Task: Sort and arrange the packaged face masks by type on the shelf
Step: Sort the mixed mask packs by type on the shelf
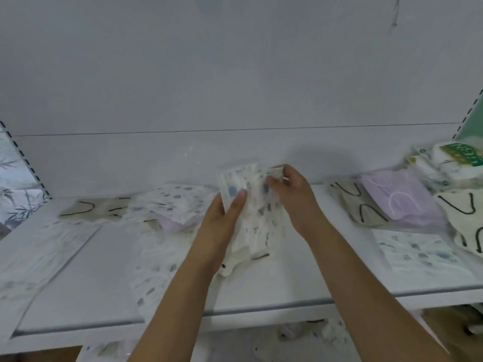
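Note:
My left hand (222, 220) grips a stack of packaged masks (252, 215), white with blue-grey spots, above the middle of the white shelf (261, 288); its thumb lies across the front. My right hand (292, 194) pinches the stack's upper right corner. Loose spotted packs (175, 202) and a lilac pack (171, 226) lie to the left, with a beige pack with black loops (88, 209) beyond them. On the right lie a lilac pack (397, 195), beige packs (352, 202), a cream pack with black loops (467, 218) and a spotted pack (418, 253).
Tissue packs with green print (454, 160) stand at the shelf's far right. More spotted packs (154, 278) and clear wrappers (39, 259) lie at the front left. The shelf's back panel (235, 74) rises behind. Slotted uprights (28, 163) frame both sides. Items lie on a lower level (308, 333).

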`<state>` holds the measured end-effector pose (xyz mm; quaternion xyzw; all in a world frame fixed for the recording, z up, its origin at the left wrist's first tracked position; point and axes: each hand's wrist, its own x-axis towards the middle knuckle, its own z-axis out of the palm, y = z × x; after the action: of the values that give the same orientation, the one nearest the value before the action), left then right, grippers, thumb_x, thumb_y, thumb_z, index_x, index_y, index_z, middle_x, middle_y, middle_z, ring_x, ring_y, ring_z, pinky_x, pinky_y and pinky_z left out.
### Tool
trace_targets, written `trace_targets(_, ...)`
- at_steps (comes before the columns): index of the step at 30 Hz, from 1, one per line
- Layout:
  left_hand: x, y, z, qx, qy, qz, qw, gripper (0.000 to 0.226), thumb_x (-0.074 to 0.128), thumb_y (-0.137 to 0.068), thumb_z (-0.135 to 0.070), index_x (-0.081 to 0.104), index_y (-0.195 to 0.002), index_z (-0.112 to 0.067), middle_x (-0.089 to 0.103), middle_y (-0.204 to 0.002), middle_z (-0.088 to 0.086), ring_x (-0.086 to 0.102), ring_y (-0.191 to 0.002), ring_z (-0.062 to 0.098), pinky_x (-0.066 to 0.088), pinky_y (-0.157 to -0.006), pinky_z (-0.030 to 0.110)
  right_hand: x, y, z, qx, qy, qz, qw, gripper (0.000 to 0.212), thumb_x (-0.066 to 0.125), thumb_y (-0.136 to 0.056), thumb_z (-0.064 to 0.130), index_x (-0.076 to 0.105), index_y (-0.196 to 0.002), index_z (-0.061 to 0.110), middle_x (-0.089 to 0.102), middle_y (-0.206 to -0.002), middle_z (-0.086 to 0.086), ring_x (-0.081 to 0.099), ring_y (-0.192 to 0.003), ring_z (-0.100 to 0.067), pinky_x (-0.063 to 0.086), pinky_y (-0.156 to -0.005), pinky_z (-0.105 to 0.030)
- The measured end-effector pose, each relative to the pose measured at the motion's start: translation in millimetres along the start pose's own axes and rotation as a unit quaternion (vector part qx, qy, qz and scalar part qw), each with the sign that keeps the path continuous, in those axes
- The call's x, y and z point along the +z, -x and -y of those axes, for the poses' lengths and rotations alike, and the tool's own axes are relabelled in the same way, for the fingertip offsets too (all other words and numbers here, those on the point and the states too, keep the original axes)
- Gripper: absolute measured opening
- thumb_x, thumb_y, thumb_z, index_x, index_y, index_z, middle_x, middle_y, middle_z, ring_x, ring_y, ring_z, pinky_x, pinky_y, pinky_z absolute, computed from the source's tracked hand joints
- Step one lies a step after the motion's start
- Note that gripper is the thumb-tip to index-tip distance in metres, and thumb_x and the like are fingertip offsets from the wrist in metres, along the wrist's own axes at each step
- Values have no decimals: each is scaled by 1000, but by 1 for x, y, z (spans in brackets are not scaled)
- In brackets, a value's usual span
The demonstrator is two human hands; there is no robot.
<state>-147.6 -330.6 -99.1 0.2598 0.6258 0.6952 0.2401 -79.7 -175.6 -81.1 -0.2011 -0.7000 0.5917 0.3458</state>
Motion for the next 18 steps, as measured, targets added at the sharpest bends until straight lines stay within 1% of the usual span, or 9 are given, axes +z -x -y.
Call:
trace_targets(2, 15, 3, 5, 44, -69, 17, 997, 30, 64, -97, -36, 64, -127, -30, 75, -114, -12, 71, -104, 5, 57, -94, 30, -1, 8, -4, 6, -36, 0, 999, 18, 63, -86, 28, 65, -102, 20, 70, -104, -5, 66, -96, -26, 53, -85, -43)
trace_targets(4, 25, 2, 15, 49, -84, 32, 995, 33, 65, -98, -27, 62, -131, -28, 73, -119, -11, 69, -110, 7, 55, -98, 33, -12, 14, -8, 6, -85, 9, 996, 33, 66, -82, 35, 59, -113, 26, 68, -115, -3, 65, -103, -19, 52, -88, -38)
trace_targets(7, 30, 0, 30, 22, -125, 116, 985, 44, 68, -96, -23, 56, -137, -32, 69, -126, -15, 65, -117, 6, 53, -98, 25, -35, 24, -15, 8, -4, 63, 998, 75, 77, -80, 45, 34, -140, 37, 66, -121, 0, 65, -107, -14, 53, -93, -27)
trace_targets(8, 33, -1, 34, 15, -137, 143, 980, 49, 70, -94, -21, 53, -140, -32, 67, -128, -14, 63, -119, 5, 52, -100, 27, -42, 28, -17, 21, 36, 68, 997, 79, 78, -79, 44, 32, -143, 36, 68, -117, -1, 67, -105, -15, 54, -91, -27)
trace_targets(10, 42, -4, 40, -1, -140, 160, 977, 51, 73, -90, -19, 54, -136, -29, 69, -127, -10, 65, -118, 9, 52, -100, 33, -56, 35, -20, 37, 47, 22, 998, 55, 76, -85, 30, 50, -133, 25, 72, -109, 1, 69, -102, -19, 57, -87, -32)
trace_targets(12, 56, -9, 41, -29, -126, 134, 982, 38, 76, -86, -21, 62, -121, -21, 74, -114, -1, 71, -108, 19, 57, -93, 38, -73, 44, -16, 51, -56, -60, 995, 29, 72, -89, 16, 64, -117, 14, 74, -108, -4, 71, -101, -25, 58, -88, -41)
trace_targets(13, 65, -11, 40, -40, -124, 125, 984, 30, 77, -86, -20, 65, -114, -17, 76, -107, 4, 72, -103, 24, 59, -88, 39, -83, 49, -13, 55, -125, -90, 987, 23, 69, -90, 11, 67, -113, 12, 74, -109, -6, 71, -101, -25, 58, -88, -42)
trace_targets(15, 85, -14, 38, -54, -124, 134, 982, 18, 75, -89, -13, 68, -105, -13, 76, -100, 10, 74, -95, 26, 62, -79, 36, -107, 57, -10, 61, -191, -147, 968, 22, 65, -91, 6, 66, -113, 9, 72, -113, -9, 70, -100, -22, 58, -83, -37)
trace_targets(18, 121, -16, 34, -53, -135, 176, 974, 25, 76, -89, -15, 66, -112, -16, 76, -99, 5, 74, -79, 14, 59, -67, 23, -154, 72, -14, 101, -120, -280, 947, 22, 70, -88, 11, 61, -108, 15, 68, -111, -9, 68, -95, -22, 59, -83, -39)
